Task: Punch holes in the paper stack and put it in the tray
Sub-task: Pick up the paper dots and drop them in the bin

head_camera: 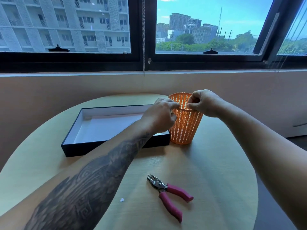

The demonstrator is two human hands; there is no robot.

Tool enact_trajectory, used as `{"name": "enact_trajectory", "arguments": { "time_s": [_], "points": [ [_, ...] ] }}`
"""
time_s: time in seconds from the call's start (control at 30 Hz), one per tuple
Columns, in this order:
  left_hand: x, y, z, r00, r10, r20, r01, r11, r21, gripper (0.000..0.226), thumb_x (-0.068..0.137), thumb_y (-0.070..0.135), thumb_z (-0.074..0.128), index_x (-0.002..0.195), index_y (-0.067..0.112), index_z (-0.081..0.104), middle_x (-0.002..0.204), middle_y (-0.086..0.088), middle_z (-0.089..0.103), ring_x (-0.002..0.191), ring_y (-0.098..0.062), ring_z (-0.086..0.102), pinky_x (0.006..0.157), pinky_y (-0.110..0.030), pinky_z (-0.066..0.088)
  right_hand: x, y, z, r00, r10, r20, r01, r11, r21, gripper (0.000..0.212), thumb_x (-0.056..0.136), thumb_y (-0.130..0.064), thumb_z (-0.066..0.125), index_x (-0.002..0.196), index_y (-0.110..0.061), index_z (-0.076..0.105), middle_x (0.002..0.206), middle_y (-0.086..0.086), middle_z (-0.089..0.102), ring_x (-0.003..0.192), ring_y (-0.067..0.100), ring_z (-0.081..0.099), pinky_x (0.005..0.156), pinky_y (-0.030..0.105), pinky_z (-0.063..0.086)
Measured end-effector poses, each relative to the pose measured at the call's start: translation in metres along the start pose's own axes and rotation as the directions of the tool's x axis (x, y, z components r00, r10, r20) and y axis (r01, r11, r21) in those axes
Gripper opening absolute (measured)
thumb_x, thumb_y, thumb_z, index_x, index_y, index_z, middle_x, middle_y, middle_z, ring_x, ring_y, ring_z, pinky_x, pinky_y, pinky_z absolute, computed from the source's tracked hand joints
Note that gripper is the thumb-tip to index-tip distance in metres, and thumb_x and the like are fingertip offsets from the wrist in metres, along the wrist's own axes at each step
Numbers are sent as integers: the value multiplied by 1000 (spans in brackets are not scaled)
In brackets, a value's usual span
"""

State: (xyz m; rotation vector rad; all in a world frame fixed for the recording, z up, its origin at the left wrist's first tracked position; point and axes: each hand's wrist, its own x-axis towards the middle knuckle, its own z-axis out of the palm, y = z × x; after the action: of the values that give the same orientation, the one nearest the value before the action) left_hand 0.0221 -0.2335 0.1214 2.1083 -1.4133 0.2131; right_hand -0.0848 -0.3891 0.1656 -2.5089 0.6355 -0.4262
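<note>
The black tray [106,145] with a white inside stands on the left of the round table, and white paper [109,127] lies flat in it. A hole punch [167,191] with pink handles lies alone near the front of the table. Both hands are at the top of an orange mesh basket [183,128] just right of the tray. My left hand [159,117] has its index finger and thumb on the basket's near rim. The fingers of my right hand [204,102] are curled, tips pinched together over the basket's opening. I cannot see anything between them.
A tiny white paper scrap [122,199] lies on the wooden table [216,163] left of the punch. A wall with a window ledge runs close behind the table. A bead chain [143,39] hangs from the window above the basket.
</note>
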Motion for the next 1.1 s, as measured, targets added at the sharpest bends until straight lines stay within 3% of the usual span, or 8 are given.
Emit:
{"name": "enact_trajectory", "arguments": {
  "time_s": [0.27, 0.47, 0.63, 0.73, 0.93, 1.03, 1.1],
  "points": [
    [-2, 0, 1, 1000, -8, 9, 8, 1000, 15, 45, 91, 19, 55, 137, 23, 58, 143, 4, 55, 137, -15, 38, 111, -43, 39, 3, 5, 1, 1000, -24, -6, 24, 1000, 0, 8, 95, -14, 65, 101, -18, 69, 98, 0, 69, 83, 8, 63, 62, 18, 45],
    [-24, -1, -2, 998, -23, 54, 23, 1000, 8, 68, 92, 20, 58, 154, 25, 30, 163, 2, 26, 148, -18, 21, 116, -37, 27, -7, 2, 4, 977, -174, -119, 173, 985, -22, 13, 95, -17, 66, 107, -22, 68, 102, -3, 64, 89, 12, 64, 63, 16, 47],
    [-71, -28, -6, 997, -65, -35, 63, 995, -79, 44, 92, 17, 59, 136, 22, 56, 146, 3, 51, 136, -16, 39, 110, -33, 37, -35, -18, 26, 886, -405, -226, 377, 912, -160, 15, 93, -20, 67, 108, -22, 71, 102, -10, 61, 94, 12, 59, 81, 32, 54],
    [-107, -48, -6, 993, -116, -14, 114, 988, -99, 31, 91, 17, 58, 121, 21, 66, 126, 7, 63, 122, -12, 51, 102, -34, 44, -64, -34, 59, 875, -463, -141, 454, 886, -92, 16, 91, -21, 67, 107, -23, 71, 98, -9, 64, 90, 13, 59, 82, 38, 53],
    [-173, -86, 1, 972, -229, 55, 233, 970, -71, 24, 87, 15, 55, 100, 25, 72, 103, 14, 68, 102, -11, 62, 88, -32, 51, -130, -54, 144, 863, -498, 88, 495, 867, 51, 18, 90, -25, 65, 108, -24, 70, 95, -11, 62, 87, 11, 59, 79, 36, 53],
    [-201, -94, 8, 957, -291, 17, 291, 956, -20, 25, 86, 21, 53, 100, 28, 73, 109, 14, 67, 107, -13, 59, 93, -35, 49, -154, -55, 179, 857, -487, 166, 482, 873, 73, 14, 88, -27, 65, 100, -29, 71, 86, -17, 58, 80, 12, 60, 74, 38, 52],
    [-213, -96, 12, 948, -317, -13, 317, 949, -11, 28, 86, 30, 52, 103, 28, 74, 118, 9, 67, 114, -16, 57, 99, -41, 47, -165, -55, 189, 843, -487, 230, 491, 870, 43, 15, 91, -30, 64, 104, -31, 72, 93, -14, 64, 84, 11, 61, 75, 33, 52]
  ]
}}
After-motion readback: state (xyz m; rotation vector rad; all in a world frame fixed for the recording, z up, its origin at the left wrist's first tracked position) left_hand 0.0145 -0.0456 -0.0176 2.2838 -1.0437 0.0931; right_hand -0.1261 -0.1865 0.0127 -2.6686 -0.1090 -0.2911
